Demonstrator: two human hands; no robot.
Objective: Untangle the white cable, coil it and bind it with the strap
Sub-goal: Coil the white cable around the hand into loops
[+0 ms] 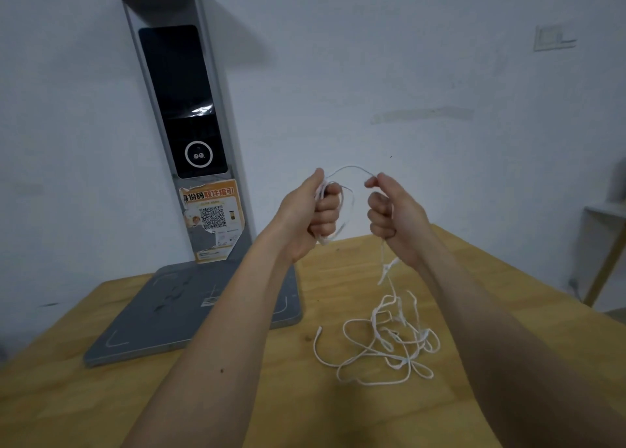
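Both hands are raised above the wooden table [338, 413]. My left hand [313, 215] is closed on a few loops of the white cable [389, 342], which wrap around its fingers. A short arc of cable runs across to my right hand [393, 217], pinched between its thumb and forefinger. Below the right fist the cable hangs down, with a small white tab on it, to a loose tangle lying on the table at the right. One free end curls at the tangle's left side. I cannot make out a separate strap.
A grey scanner-like device [189, 312] with a flat base and a tall upright column carrying a dark screen and an orange QR sticker stands at the table's back left. A white wall is behind. A light-coloured shelf [606, 217] stands at the far right.
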